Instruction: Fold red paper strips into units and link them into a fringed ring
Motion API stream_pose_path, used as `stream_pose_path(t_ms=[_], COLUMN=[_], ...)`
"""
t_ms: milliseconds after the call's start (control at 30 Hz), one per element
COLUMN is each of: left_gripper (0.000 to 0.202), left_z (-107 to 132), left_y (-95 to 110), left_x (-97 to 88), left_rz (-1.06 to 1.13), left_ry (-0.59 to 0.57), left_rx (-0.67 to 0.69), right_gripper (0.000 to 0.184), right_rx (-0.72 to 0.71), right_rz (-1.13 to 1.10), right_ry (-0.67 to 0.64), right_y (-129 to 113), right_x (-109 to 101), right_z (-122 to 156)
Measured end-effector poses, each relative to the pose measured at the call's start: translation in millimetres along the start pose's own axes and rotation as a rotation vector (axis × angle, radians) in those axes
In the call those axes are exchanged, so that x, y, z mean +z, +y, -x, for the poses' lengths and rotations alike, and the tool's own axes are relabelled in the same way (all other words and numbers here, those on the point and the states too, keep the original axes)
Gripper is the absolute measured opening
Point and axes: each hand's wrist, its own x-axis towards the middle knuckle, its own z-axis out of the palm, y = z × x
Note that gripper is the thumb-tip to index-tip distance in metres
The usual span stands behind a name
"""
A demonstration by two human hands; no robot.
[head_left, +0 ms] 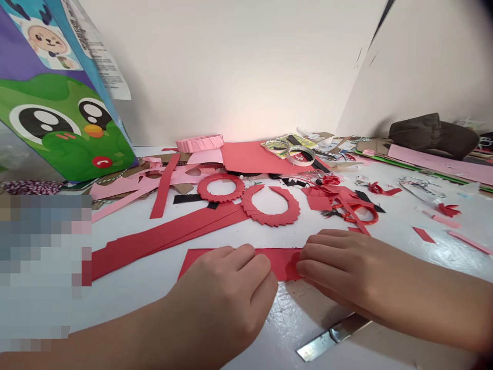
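Note:
A strip of red paper (278,263) lies flat on the white table (150,295), right in front of me. My left hand (227,293) rests on its left part with the fingers curled over it. My right hand (339,272) holds its right end between the fingertips and thumb, and the two hands nearly meet. Just beyond them lie two notched red paper rings (221,187) (270,206), one of them open at the top. Red-handled scissors (358,215) sit beyond my right hand. A flat metal blade (331,340) sticks out below that hand.
Long red strips (162,244) lie left of the rings. Behind them are a red sheet (250,156), a pink paper ring (199,143) and a tape roll (300,155). A printed green carton (65,113) leans at the left, and paper scraps cover the right side.

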Motion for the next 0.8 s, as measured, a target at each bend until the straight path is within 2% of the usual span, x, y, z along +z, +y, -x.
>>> stream_pose_path(t_ms=[67, 100, 167, 267, 467, 567, 700, 800], left_gripper=[0.022, 0.020, 0.017, 0.023, 0.023, 0.030, 0.028, 0.027], left_z=[0, -1, -3, -7, -11, -18, -29, -32], left_y=[1, 2, 2, 2, 3, 0, -5, -8], left_x=[-2.3, -3.8, -6.7, -8.3, -0.4, -1.3, -11.0, -16.6], left_rz=[-0.007, 0.007, 0.058, 0.112, 0.138, 0.256, 0.414, 0.512], left_ry=[-0.006, -0.045, -0.168, -0.314, -0.269, -0.350, -0.519, -0.550], left_rx=[-0.010, -0.037, -0.102, -0.175, -0.301, -0.402, -0.610, -0.764], right_gripper=[0.019, 0.020, 0.026, 0.032, 0.028, 0.028, 0.028, 0.029], right_rx=[0.024, 0.046, 0.103, 0.173, 0.248, 0.336, 0.502, 0.547], right_rz=[-0.023, -0.044, -0.085, -0.122, -0.194, -0.250, -0.368, -0.407], right_ry=[-0.001, -0.005, -0.015, -0.013, -0.018, -0.032, -0.106, -0.133], right_y=[-1, -2, -3, -4, -4, -3, 1, 2], right_x=[-2, -2, -4, -3, 0, 2, 5, 6], right_z=[-1, -1, -2, -3, -5, -4, -2, -2])
